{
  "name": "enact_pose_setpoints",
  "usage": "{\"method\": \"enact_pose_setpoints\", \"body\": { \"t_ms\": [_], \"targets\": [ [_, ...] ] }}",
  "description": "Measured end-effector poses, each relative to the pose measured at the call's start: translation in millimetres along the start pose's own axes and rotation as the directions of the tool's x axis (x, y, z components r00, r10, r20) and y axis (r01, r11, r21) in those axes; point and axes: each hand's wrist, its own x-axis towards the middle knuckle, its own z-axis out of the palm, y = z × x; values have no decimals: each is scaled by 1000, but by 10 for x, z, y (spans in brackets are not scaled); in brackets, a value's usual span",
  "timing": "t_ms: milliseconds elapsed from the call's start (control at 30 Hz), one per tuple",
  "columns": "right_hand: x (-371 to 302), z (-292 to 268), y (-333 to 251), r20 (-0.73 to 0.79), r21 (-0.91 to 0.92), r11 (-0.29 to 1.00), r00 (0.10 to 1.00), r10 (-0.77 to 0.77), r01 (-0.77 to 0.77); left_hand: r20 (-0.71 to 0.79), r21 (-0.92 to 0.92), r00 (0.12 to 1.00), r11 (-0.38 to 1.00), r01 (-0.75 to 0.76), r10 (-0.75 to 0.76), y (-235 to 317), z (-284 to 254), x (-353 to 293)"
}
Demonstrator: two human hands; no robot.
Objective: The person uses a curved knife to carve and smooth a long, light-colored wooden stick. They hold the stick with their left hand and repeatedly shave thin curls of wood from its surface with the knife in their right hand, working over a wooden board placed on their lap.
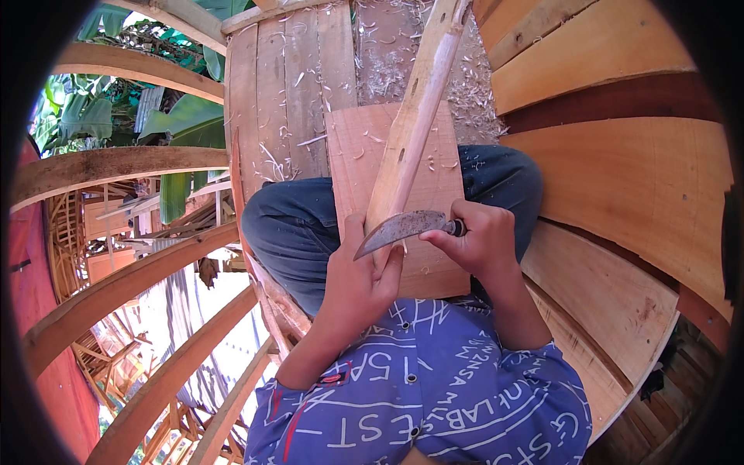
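Observation:
A long, pale wooden pole (418, 116) with its bark peeled slopes from the far top toward me. Its near end lies in my left hand (363, 271), whose fingers and thumb close round it. In my right hand (484, 236) is a knife (399, 229) with a broad, curved, stained blade, gripped by its dark handle. The blade crosses the pole just ahead of my left hand, apparently against the wood, with its tip pointing left. A small curl of shaving shows by my left thumb. Beneath the pole, a flat wooden board (434, 182) rests across my lap.
Thin wood shavings (473, 97) litter the plank floor (302, 85) ahead of my crossed legs. Curved wooden rails (124, 163) run along the left side, with banana leaves and stacked timber beyond. A wall of wide planks (612, 163) stands close on the right.

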Motion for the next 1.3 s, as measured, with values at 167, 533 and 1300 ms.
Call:
{"method": "enact_pose_setpoints", "body": {
  "t_ms": [167,533,1300],
  "targets": [
    [57,-12,60,-44,-65,998,999,-16,13,12,53,1000,999,0,-1,10,3,-4],
    [102,-47,124,-100,-83,996,994,-33,24,20,39,995,995,-96,95,9,12,-9],
    [6,10,170,-73,116,989,993,97,-88,301,-256,945,944,207,-126,-119,-22,-176]
  ]
}}
